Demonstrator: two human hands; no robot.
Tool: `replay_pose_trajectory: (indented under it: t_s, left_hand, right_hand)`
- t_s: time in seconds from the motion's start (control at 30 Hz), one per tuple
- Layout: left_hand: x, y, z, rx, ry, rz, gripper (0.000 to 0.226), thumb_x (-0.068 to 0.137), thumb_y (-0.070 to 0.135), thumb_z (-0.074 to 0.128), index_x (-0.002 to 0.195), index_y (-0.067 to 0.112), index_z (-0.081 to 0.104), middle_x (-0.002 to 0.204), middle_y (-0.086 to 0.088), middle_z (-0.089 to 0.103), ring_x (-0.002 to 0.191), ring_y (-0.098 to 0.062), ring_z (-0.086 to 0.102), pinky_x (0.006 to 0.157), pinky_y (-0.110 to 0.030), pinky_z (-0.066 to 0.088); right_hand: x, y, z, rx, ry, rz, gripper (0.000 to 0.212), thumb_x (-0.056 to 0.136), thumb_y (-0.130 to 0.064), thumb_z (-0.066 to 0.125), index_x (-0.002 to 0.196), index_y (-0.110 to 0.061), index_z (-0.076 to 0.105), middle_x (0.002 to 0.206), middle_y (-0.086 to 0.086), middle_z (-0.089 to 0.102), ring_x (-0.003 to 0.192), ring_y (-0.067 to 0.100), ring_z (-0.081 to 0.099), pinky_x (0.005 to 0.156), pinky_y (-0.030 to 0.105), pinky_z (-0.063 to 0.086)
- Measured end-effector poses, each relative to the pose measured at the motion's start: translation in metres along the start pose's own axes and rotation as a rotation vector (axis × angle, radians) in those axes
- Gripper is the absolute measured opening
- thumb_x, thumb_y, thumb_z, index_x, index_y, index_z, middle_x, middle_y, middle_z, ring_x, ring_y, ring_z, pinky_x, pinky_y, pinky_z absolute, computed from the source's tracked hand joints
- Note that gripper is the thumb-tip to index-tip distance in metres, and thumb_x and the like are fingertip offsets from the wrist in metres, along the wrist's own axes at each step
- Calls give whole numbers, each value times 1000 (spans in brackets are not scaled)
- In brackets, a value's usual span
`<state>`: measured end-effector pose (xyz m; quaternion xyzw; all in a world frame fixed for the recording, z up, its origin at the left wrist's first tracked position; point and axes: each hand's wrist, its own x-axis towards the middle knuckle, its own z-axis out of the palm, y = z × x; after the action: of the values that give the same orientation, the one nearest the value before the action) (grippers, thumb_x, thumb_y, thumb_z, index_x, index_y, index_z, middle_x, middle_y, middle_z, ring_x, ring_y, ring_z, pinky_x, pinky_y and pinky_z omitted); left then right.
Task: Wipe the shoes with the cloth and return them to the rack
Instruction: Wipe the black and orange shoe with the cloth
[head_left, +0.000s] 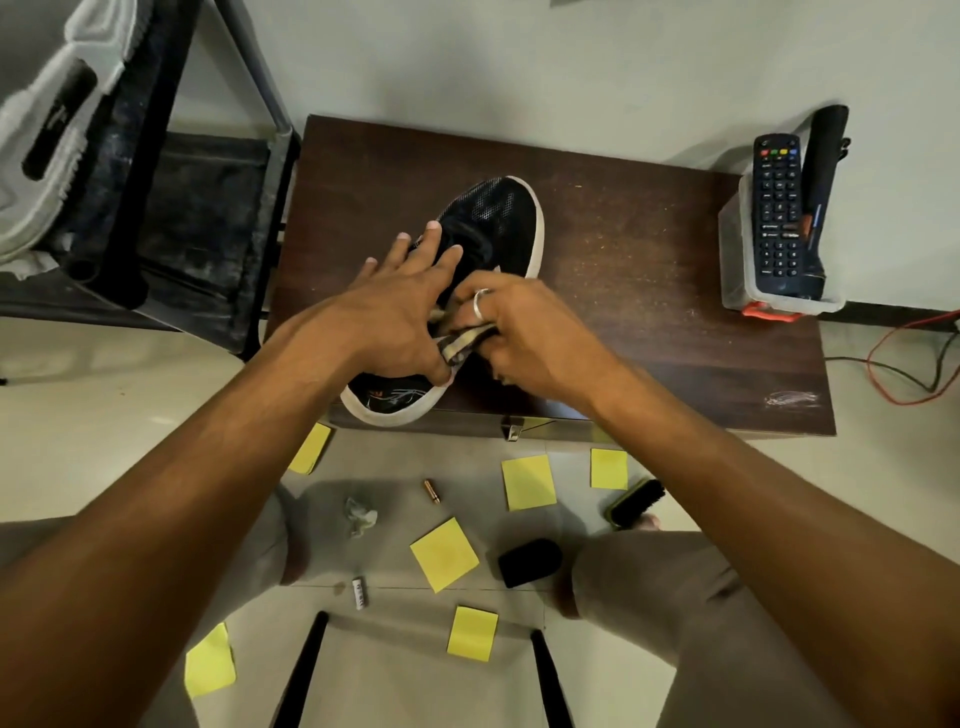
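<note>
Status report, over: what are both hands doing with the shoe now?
Left hand flat on black shoe, steadying it. Right hand grips cloth against shoe's side. Shoe on brown table, not yet on rack. Nothing seen in the way.

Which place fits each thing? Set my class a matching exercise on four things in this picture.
Things:
1. shoe
2. cloth
3. remote control
4. brush

Places:
a. in the clear box
b. on the floor
c. gripped in the right hand
d. on the table, under the left hand

Pairs: 1-d, 2-c, 3-a, 4-b.
</note>
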<state>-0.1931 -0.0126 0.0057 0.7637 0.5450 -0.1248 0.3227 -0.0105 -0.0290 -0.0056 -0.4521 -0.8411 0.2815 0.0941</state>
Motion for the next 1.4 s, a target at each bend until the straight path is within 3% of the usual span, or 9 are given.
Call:
replay_pose_trajectory:
  t_s: [0.1, 0.17, 0.27, 0.37, 0.57, 0.67, 0.93, 1.23, 1.4]
  left_hand:
    - [0, 0, 0, 1, -8, 7, 133, 74, 39, 87, 162, 26, -13, 166, 2, -31, 154, -24, -23, 124, -48, -5]
    - [-1, -2, -1, 1, -9, 15, 134, 74, 40, 87, 161, 27, -13, 165, 3, -31, 154, -23, -23, 125, -47, -5]
    - [-2, -2, -1, 22, -20, 21, 137, 73, 41, 88, 161, 27, -15, 164, 4, -33, 153, -22, -24, 126, -47, -5]
    - [-3, 0, 0, 31, -6, 14, 137, 72, 41, 89, 161, 26, -14, 165, 3, -31, 154, -23, -23, 126, -47, -4]
    - [1, 1, 2, 7, 15, -6, 135, 72, 38, 88, 162, 25, -12, 166, 1, -30, 154, -24, -22, 124, -47, -5]
    - [0, 0, 1, 6, 14, -1, 135, 72, 40, 88, 162, 26, -12, 166, 2, -30, 154, -23, -22, 124, -46, -5]
    - [-1, 0, 4, 9, 28, 7, 136, 72, 40, 89, 162, 26, -12, 166, 3, -30, 154, -22, -22, 124, -45, -5]
    - [1, 2, 2, 5, 15, -12, 137, 71, 38, 90, 161, 26, -12, 166, 2, -31, 154, -23, -22, 125, -46, -4]
    - [-1, 2, 3, 16, 25, 0, 138, 70, 39, 90, 162, 25, -12, 166, 2, -30, 154, -23, -21, 125, -45, -4]
  right_hand:
    - [-1, -4, -1, -69, 17, -47, 42, 80, 9, 64, 109, -18, 78, 116, -1, 67, 106, 17, 61, 86, 20, 47]
    - [4, 6, -8, -129, 65, 25, 46, 80, 9, 62, 113, -20, 77, 117, 0, 67, 108, 22, 62, 88, 35, 55]
    - [9, 22, -20, -182, 145, 180, 48, 82, 7, 62, 114, -25, 77, 118, 1, 67, 108, 28, 63, 88, 43, 56]
    - [7, 19, -15, -200, 171, 217, 44, 84, 6, 64, 116, -22, 77, 118, 2, 65, 107, 28, 63, 88, 41, 56]
    - [-8, -10, 5, 116, 83, 91, 34, 81, 3, 72, 104, -21, 79, 106, -6, 65, 98, 12, 63, 87, 30, 54]
    - [-4, -7, 6, 55, 84, 65, 37, 81, 3, 69, 107, -23, 79, 107, -5, 66, 98, 14, 64, 85, 33, 56]
    - [8, 21, -21, -222, 266, 306, 36, 86, 2, 63, 114, -16, 76, 119, 6, 65, 103, 32, 65, 86, 44, 56]
    - [-1, -12, -2, -58, 25, 30, 36, 79, 2, 64, 105, -17, 78, 110, -2, 65, 97, 19, 63, 78, 35, 54]
    - [8, 8, -17, -243, 197, 246, 36, 88, 0, 59, 116, -16, 74, 117, 7, 65, 104, 32, 64, 83, 41, 54]
